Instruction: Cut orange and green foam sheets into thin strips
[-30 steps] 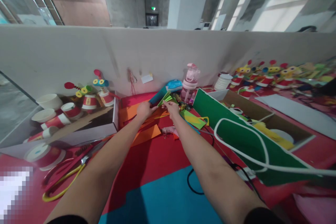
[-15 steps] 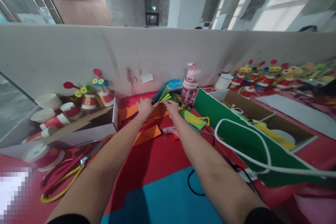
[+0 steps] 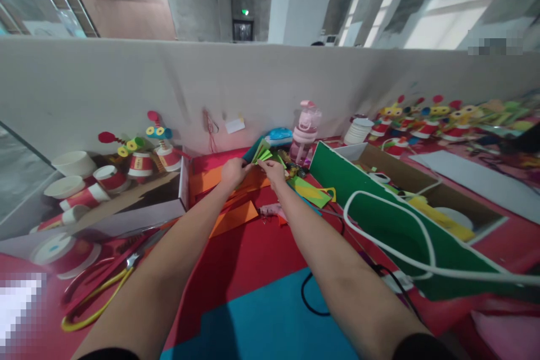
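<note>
Both arms reach toward the back of the red table. My left hand (image 3: 233, 171) is closed, its thumb and fingers at the left edge of some green paper pieces (image 3: 264, 154). From the right, my right hand (image 3: 273, 171) pinches the lower edge of the same pieces. The fingertips of both hands are close together, partly hiding what lies between them. Beneath the hands are orange paper sheets (image 3: 234, 218). Just right of my right hand lie light green and yellow paper strips (image 3: 312, 190).
At the left, a box (image 3: 139, 218) holds paper cups and cup figures; scissors (image 3: 101, 287) lie before it. A pink bottle (image 3: 304, 132) stands behind. On the right are a green-sided box (image 3: 379, 219) and a looping white tube (image 3: 392, 239). Blue paper (image 3: 261, 315) lies in front.
My left hand has turned slightly, with its fingers more curled in against the green paper. The right hand stays nearly in place, and the view has shifted a little.
</note>
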The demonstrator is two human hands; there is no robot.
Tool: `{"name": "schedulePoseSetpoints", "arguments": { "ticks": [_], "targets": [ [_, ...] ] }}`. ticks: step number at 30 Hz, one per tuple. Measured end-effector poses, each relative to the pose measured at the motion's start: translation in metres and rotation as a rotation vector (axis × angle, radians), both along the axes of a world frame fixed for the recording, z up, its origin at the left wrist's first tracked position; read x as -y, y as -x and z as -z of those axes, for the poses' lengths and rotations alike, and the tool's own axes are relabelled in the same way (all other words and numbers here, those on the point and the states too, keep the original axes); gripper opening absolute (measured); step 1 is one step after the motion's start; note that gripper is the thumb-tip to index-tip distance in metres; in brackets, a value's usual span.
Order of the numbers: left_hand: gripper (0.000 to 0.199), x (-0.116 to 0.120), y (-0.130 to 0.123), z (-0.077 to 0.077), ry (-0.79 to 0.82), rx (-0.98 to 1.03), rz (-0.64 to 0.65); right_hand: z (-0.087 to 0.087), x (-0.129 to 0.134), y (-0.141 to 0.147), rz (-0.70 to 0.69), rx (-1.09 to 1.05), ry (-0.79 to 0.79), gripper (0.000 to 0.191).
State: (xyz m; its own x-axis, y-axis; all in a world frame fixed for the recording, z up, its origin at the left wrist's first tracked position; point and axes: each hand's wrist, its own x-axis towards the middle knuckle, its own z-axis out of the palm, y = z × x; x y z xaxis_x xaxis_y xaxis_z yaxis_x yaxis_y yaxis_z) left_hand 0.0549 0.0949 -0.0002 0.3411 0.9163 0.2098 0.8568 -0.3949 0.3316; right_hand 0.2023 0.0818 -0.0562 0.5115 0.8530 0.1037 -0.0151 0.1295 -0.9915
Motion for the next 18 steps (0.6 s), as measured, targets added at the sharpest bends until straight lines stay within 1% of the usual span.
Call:
{"name": "schedulePoseSetpoints", "arguments": {
  "ticks": [6,11,18],
  "targets": [
    [0.055,-0.0017,0.0001,-0.0015,-0.002,-0.034,0.025,-0.0012,0.002,0.0028,0.007,0.005,-0.002,0.044],
    [0.049,-0.0041,0.0024,-0.0021,0.005,-0.043,0.058,-0.0035,0.0032,0.0039,0.014,0.018,-0.015,0.045],
    [0.042,-0.0031,0.0023,0.0009,0.02,-0.062,0.073,-0.003,0.0027,0.0038,0.002,0.015,-0.01,0.044]
  ]
}}
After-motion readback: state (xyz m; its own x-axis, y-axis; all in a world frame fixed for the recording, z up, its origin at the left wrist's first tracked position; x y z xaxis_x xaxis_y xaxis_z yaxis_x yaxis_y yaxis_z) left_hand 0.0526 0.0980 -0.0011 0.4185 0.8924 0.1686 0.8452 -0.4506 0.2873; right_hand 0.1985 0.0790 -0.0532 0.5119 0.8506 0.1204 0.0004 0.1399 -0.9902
